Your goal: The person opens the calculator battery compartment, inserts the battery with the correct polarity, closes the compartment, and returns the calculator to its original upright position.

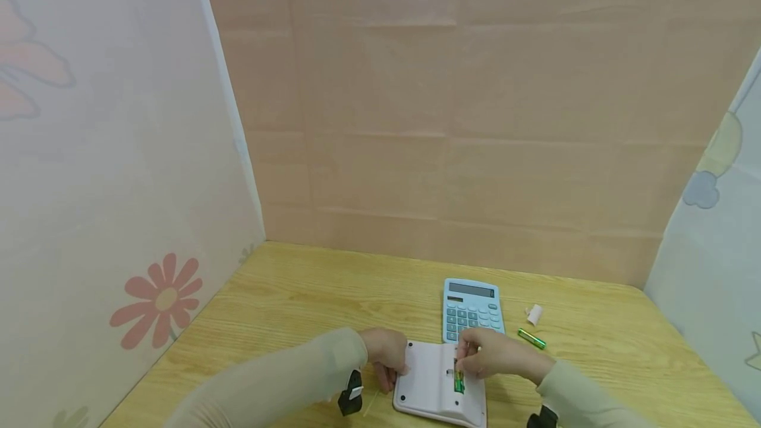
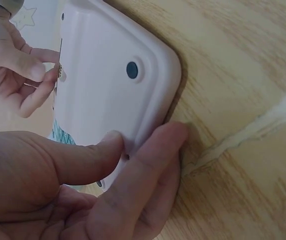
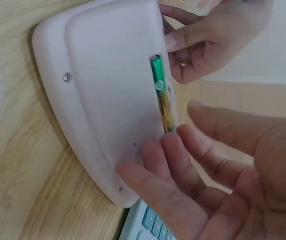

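Note:
A pale pink calculator lies face down on the table, its underside with dark round feet showing. My left hand pinches its left edge, thumb on the underside and fingers at the rim. A green and gold battery sits in the long slot of the underside. My right hand is over the slot's far end; in the right wrist view its fingertips touch around the battery's end, with the thumb apart. Just behind stands a light blue calculator, keys up, partly hidden by the right hand.
A loose green battery and a small white piece of unclear kind lie right of the blue calculator. The wooden table meets a brown backdrop behind and patterned white sheets at the sides.

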### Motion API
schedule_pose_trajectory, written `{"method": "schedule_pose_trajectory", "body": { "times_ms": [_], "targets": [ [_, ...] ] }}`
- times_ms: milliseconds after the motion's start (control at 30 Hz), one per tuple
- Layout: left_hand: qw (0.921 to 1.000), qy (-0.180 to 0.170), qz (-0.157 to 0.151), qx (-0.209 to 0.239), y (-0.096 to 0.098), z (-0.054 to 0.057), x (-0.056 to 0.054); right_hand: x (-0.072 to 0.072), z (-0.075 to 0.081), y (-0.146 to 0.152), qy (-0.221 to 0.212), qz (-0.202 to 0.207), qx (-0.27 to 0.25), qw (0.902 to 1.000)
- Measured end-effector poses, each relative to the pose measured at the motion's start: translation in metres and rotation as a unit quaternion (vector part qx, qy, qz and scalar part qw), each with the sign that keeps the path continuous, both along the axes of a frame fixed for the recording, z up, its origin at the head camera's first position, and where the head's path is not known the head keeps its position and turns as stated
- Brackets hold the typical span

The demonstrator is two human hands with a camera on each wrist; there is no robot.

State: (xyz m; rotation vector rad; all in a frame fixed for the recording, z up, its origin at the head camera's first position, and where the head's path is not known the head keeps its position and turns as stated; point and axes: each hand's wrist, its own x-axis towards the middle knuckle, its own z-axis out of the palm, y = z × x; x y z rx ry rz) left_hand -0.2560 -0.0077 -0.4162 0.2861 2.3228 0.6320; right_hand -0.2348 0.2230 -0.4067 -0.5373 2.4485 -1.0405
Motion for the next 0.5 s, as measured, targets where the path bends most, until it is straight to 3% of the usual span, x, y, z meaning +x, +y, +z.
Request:
{"method": "schedule_pose_trajectory", "body": {
  "times_ms": [133,200,500],
  "targets": [
    [1.0,-0.002,0.004,-0.003,0.001,0.001,0.0,-0.006,0.007,0.014,0.012,0.036,-0.044,0.9983],
    [1.0,-0.001,0.005,-0.006,0.001,0.002,0.001,-0.009,0.014,0.021,0.028,0.033,-0.057,0.9975],
    [0.9999,0.01,0.006,-0.007,0.0,0.004,0.003,-0.029,0.041,0.064,0.077,-0.061,-0.058,0.9935]
  ]
}}
